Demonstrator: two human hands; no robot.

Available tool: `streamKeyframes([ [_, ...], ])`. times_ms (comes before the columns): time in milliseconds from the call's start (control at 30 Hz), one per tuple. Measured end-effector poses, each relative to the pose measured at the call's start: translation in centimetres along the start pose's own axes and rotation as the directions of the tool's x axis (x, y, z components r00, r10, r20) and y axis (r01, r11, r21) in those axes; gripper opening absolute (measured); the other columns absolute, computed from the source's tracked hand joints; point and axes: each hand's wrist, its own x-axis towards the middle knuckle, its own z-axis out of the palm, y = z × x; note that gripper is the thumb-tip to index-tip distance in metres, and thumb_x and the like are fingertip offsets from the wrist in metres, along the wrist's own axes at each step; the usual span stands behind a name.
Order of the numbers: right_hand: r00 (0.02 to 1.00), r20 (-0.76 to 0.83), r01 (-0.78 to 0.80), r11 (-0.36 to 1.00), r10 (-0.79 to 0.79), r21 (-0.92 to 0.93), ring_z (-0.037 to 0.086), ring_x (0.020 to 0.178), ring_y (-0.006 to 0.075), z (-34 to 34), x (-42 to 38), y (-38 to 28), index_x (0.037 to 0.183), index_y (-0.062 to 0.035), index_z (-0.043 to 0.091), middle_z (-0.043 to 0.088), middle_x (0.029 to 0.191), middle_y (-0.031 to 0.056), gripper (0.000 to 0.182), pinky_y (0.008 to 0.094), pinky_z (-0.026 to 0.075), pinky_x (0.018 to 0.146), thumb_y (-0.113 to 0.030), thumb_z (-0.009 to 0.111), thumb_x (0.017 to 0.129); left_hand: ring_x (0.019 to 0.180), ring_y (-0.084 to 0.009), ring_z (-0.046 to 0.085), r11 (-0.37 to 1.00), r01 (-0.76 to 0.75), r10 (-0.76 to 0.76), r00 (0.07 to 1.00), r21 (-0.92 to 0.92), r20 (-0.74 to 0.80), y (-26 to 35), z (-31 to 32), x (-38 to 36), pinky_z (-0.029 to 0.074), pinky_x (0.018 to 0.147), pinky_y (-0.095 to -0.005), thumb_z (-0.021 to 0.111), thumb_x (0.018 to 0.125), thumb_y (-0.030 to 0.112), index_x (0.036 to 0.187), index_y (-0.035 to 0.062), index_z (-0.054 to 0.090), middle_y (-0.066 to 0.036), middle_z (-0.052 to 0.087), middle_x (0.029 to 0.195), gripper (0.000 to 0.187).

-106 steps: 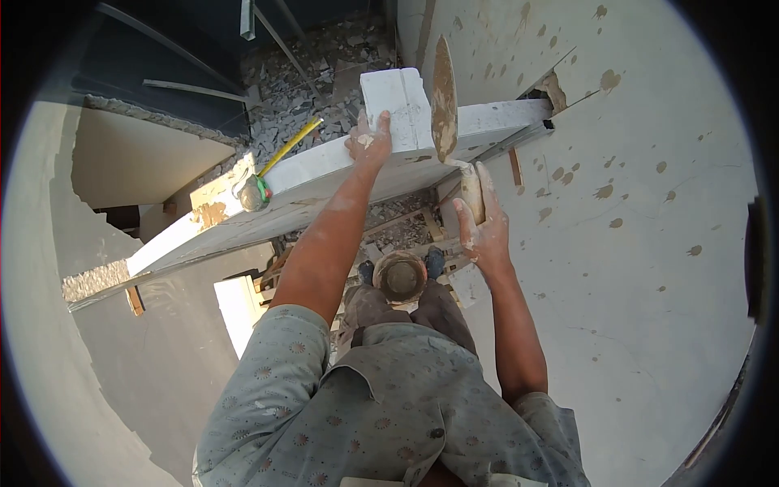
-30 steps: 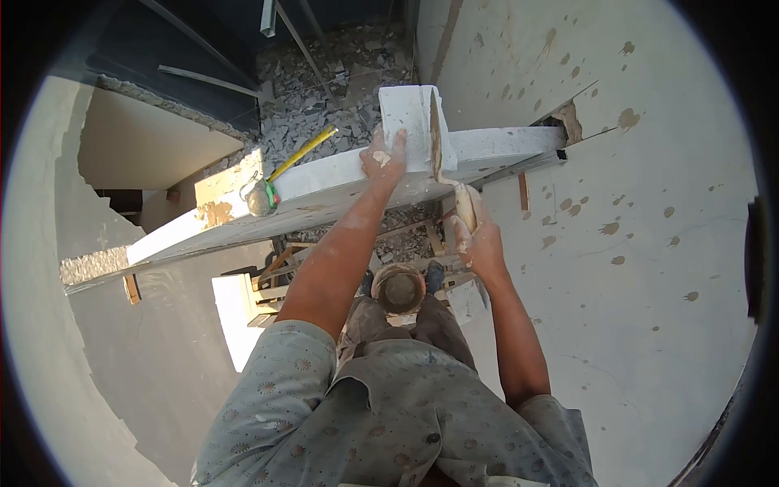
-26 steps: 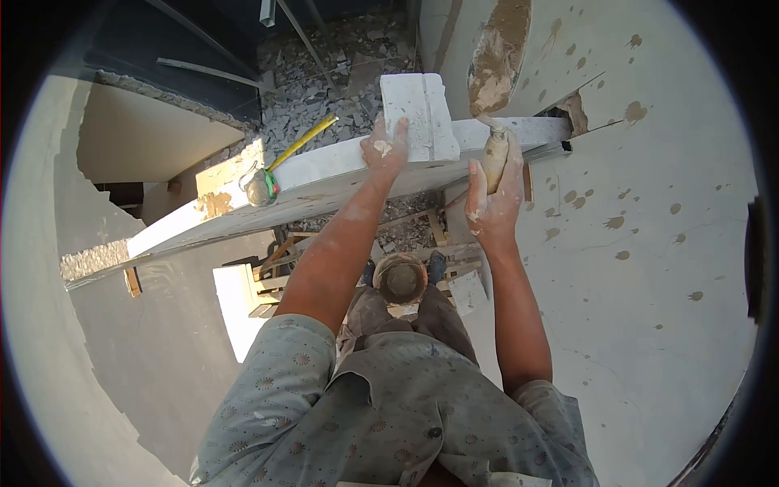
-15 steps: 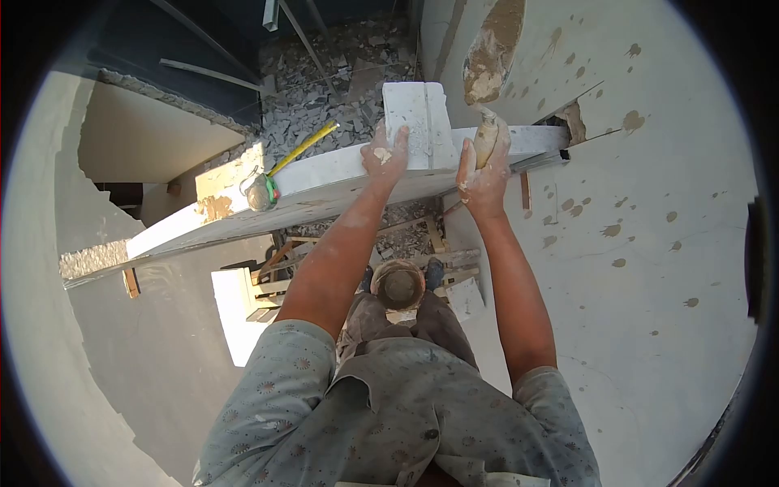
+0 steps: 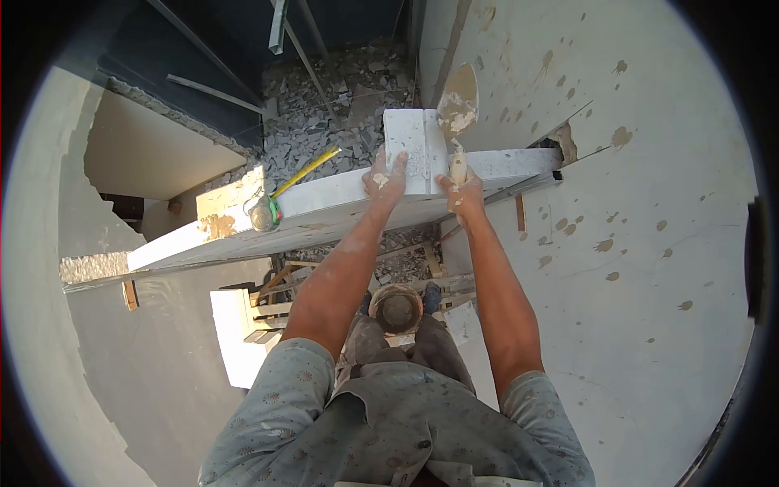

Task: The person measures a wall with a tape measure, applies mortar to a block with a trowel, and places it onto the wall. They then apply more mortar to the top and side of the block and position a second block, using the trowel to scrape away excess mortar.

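A white block (image 5: 405,132) with a groove down its face sits on top of the long white block course (image 5: 324,191). My left hand (image 5: 385,177) grips its left side, thumb over the face, with pale mortar on the skin. In my right hand (image 5: 462,193) is a trowel (image 5: 459,99), held by its handle with the blade pointing up and away. Mortar coats part of the blade, which stands close beside the block's upper right edge. The right thumb is at the block's lower right corner.
On the course to the left lies a tape measure (image 5: 264,213) with its yellow blade pulled out. Grey rubble (image 5: 324,126) covers the floor beyond. A bucket of mortar (image 5: 398,310) stands between my feet. Mortar splashes mark the right wall (image 5: 633,308).
My right hand has moved left with the trowel, from beside the wall to the block's right edge. My left hand stays on the block. The view has shifted slightly.
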Motion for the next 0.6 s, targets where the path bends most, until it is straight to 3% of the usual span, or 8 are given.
streamKeyframes([
  [67, 1.0, -0.024, -0.007, 0.994, 0.01, 0.107, 0.06, 0.102, 0.0169, 0.2, -1.8, -0.4, 0.125, 0.0018, 0.061, 0.066, 0.114, 0.0099, 0.044, 0.0295, 0.047, 0.089, -0.004, 0.076, 0.084, 0.126, -0.0456, 0.046, 0.99, -0.026, 0.031, 0.999, -0.141, 0.031, -1.7, 0.2, 0.1, 0.031, 0.111, -0.0545, 0.054, 0.093, 0.064, 0.155, 0.0179, 0.038, -0.023, 0.056, 0.138, 0.079],
  [167, 0.995, -0.012, -0.098, 0.986, 0.101, 0.138, 0.06, 0.099, 0.0151, -0.1, -6.3, 0.4, 0.124, 0.0012, 0.061, 0.066, 0.11, 0.0078, 0.042, 0.0285, 0.046, 0.086, -0.001, 0.075, 0.084, 0.128, -0.0469, 0.045, 0.993, -0.053, 0.056, 0.998, -0.108, 0.028, -3.1, -1.5, -3.2, 0.032, 0.112, -0.0543, 0.054, 0.094, 0.063, 0.155, 0.0194, 0.037, -0.026, 0.053, 0.137, 0.077],
  [267, 0.997, -0.005, -0.074, 0.992, 0.075, 0.105, 0.061, 0.094, 0.0166, 0.4, -7.4, 3.3, 0.123, 0.0007, 0.061, 0.067, 0.105, 0.0076, 0.043, 0.0304, 0.047, 0.084, -0.005, 0.077, 0.083, 0.126, -0.0395, 0.056, 0.966, 0.039, -0.048, 0.998, 0.254, 0.03, -3.3, -2.9, -5.2, 0.042, 0.107, -0.0453, 0.054, 0.097, 0.059, 0.156, 0.014, 0.034, -0.029, 0.056, 0.137, 0.077],
  [333, 0.995, -0.002, -0.096, 0.972, 0.099, 0.213, 0.063, 0.09, 0.0216, 0.4, -7.6, 2.8, 0.123, 0.0008, 0.062, 0.068, 0.102, 0.0108, 0.047, 0.0341, 0.049, 0.085, -0.011, 0.08, 0.081, 0.129, -0.0385, 0.054, 0.997, 0.082, -0.08, 0.992, -0.013, 0.093, -3.1, -3.5, -5.5, 0.041, 0.109, -0.0445, 0.053, 0.097, 0.059, 0.156, 0.0134, 0.033, -0.028, 0.054, 0.14, 0.077],
  [367, 0.998, -0.033, -0.044, 0.998, 0.045, 0.047, 0.064, 0.092, 0.0246, -0.1, -7.9, 2.3, 0.123, 0.0014, 0.062, 0.068, 0.104, 0.0134, 0.046, 0.0353, 0.05, 0.086, -0.012, 0.079, 0.082, 0.131, -0.038, 0.053, 0.982, 0.11, -0.091, 0.988, -0.153, 0.127, -2.9, -3.6, -5.7, 0.04, 0.109, -0.0441, 0.052, 0.098, 0.059, 0.156, 0.0131, 0.033, -0.027, 0.053, 0.141, 0.077],
  [433, 0.994, -0.064, 0.068, 0.954, -0.09, -0.293, 0.065, 0.095, 0.0306, -1.2, -8.2, -0.2, 0.123, 0.0025, 0.061, 0.069, 0.106, 0.0185, 0.046, 0.0379, 0.05, 0.087, -0.015, 0.077, 0.084, 0.132, -0.0414, 0.05, 0.965, 0.114, -0.084, 0.987, -0.236, 0.134, -3.1, -3.4, -6.0, 0.039, 0.11, -0.0451, 0.054, 0.097, 0.059, 0.157, 0.0122, 0.032, -0.028, 0.053, 0.141, 0.079],
  [500, 0.981, -0.01, 0.185, 0.945, -0.195, -0.27, 0.065, 0.099, 0.0356, -2.4, -8.5, -1.7, 0.127, 0.0031, 0.058, 0.067, 0.111, 0.023, 0.048, 0.0403, 0.05, 0.09, -0.017, 0.074, 0.087, 0.133, -0.0411, 0.05, 0.95, 0.074, -0.035, 0.991, -0.303, 0.132, -3.5, -3.2, -6.0, 0.039, 0.11, -0.0441, 0.055, 0.097, 0.058, 0.157, 0.0092, 0.031, -0.028, 0.052, 0.142, 0.081],
  [600, 0.872, -0.075, 0.448, 0.85, -0.484, -0.277, 0.064, 0.1, 0.0335, -2.6, -11.8, -8.9, 0.132, 0.0036, 0.053, 0.065, 0.111, 0.0234, 0.049, 0.0403, 0.05, 0.09, -0.015, 0.07, 0.09, 0.133, -0.0364, 0.052, 0.936, 0.002, 0.044, 0.992, -0.352, 0.121, -3.9, -2.6, -5.5, 0.039, 0.11, -0.0406, 0.057, 0.098, 0.054, 0.155, 0.002, 0.031, -0.027, 0.051, 0.144, 0.081],
])
